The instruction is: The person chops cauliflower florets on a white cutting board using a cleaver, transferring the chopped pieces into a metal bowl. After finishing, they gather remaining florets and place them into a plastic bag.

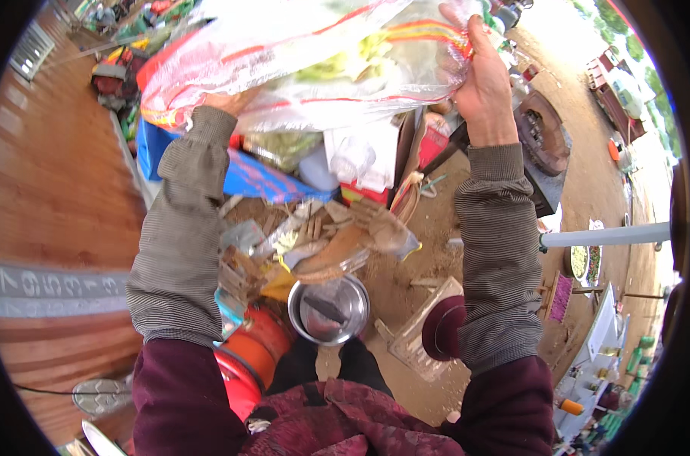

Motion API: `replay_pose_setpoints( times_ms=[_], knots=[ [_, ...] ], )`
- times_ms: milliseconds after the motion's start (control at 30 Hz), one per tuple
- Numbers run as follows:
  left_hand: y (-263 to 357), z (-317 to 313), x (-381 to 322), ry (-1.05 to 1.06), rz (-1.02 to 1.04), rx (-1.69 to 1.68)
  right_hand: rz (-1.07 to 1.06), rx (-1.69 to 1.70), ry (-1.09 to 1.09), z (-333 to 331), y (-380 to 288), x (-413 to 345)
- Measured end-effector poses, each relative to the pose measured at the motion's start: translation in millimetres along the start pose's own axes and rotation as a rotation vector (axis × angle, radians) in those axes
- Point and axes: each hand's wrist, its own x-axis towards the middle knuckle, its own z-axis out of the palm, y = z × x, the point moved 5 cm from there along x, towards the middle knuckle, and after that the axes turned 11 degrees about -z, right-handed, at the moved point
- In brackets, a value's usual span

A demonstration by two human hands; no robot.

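A large clear plastic bag (299, 117) with red and yellow stripes is stretched between my two hands, raised above the clutter. Pale yellow-green contents, perhaps leafy vegetables (350, 62), show blurred through the film. My left hand (231, 104) grips the bag's lower left side, its fingers mostly hidden by plastic. At the right end, my right hand (484, 85) holds the bag with thumb raised and some fingers behind the film. Below, a round metal bowl (353, 293) sits in front of my feet with a dark, elongated object (324, 309) in it.
Worn work gloves (379, 222) lie over wood scraps (242, 273) beyond the bowl. A red-orange rounded container (259, 342) stands left of my legs, a low wooden stool (405, 342) to the right. A pale pole (607, 235) juts in at right; a brown wall (66, 188) borders the left.
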Motion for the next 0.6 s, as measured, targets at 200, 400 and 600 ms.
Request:
replay_pose_setpoints(
  times_ms=[200, 400, 600],
  knots=[
    [-20, -7, -161, 0.410, 0.386, -0.227, -0.011, -0.021, 0.300, -41, 71, -85],
    [-147, 78, -355, 0.050, -0.534, -0.532, 0.121, 0.130, 0.198, -78, 118, -150],
    [-190, 165, -477, -0.079, -0.883, -0.523, 0.015, -0.103, 0.156, -71, 109, -144]
  ],
)
